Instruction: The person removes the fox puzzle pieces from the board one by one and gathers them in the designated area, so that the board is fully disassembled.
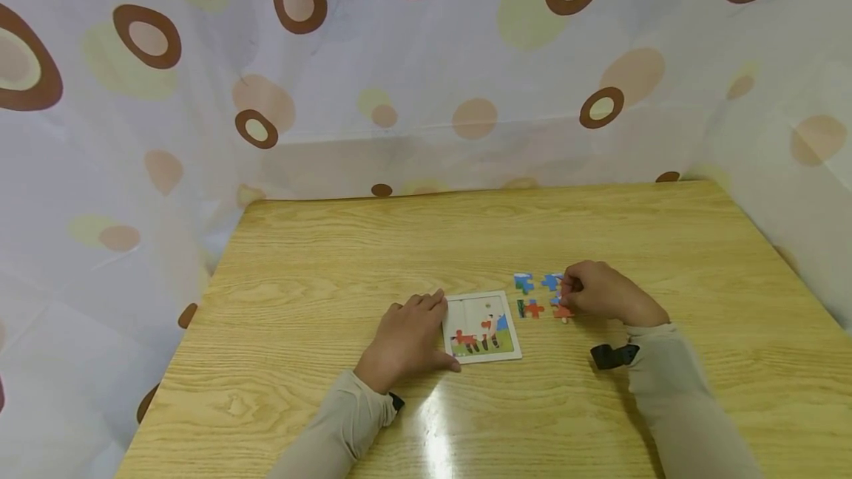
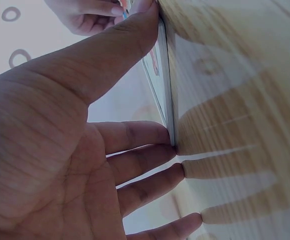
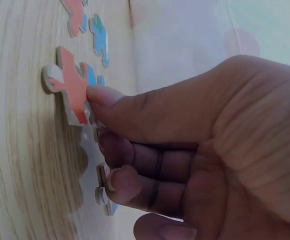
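Note:
A framed jigsaw board, partly filled with a picture of an animal on grass, lies on the table. My left hand rests at its left side, thumb at the near edge and fairly straight fingers along the left edge. In the left wrist view the fingertips of this hand touch the board's rim and the table. To the right, my right hand pinches among loose jigsaw pieces. In the right wrist view its thumb touches an orange-red puzzle piece; the index fingertip is partly hidden.
Several loose pieces lie right of the board, among them a blue and green one and a red one with a green edge. The wooden table meets a patterned cloth at its back and sides.

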Tool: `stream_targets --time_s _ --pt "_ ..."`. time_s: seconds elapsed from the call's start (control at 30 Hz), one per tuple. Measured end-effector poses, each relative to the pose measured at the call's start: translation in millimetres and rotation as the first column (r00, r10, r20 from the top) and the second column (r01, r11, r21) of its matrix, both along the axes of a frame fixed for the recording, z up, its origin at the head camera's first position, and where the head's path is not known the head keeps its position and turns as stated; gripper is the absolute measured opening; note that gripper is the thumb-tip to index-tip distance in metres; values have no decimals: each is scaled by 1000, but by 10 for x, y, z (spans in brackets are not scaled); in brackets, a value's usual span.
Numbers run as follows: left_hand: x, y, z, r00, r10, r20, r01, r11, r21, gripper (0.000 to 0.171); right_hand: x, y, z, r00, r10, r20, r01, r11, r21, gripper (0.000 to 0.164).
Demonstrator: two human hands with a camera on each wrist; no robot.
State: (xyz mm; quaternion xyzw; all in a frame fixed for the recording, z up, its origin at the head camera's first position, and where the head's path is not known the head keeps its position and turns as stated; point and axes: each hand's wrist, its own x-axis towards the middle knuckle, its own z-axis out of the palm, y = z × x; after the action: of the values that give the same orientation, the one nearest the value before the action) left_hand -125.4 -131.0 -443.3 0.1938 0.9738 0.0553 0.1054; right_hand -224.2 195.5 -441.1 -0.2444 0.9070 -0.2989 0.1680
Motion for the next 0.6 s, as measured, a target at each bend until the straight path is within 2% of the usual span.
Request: stream_targets --time_s 0.3,0.6 --pt "0 -9 3 1000 2 -10 -2 1000 -1 101 14 -49 11 998 25 -59 -23 999 46 12" --pt "21 0 10 1000 8 9 -8 1000 -7 100 25 -82 4 999 15 -40 -12 998 64 13"
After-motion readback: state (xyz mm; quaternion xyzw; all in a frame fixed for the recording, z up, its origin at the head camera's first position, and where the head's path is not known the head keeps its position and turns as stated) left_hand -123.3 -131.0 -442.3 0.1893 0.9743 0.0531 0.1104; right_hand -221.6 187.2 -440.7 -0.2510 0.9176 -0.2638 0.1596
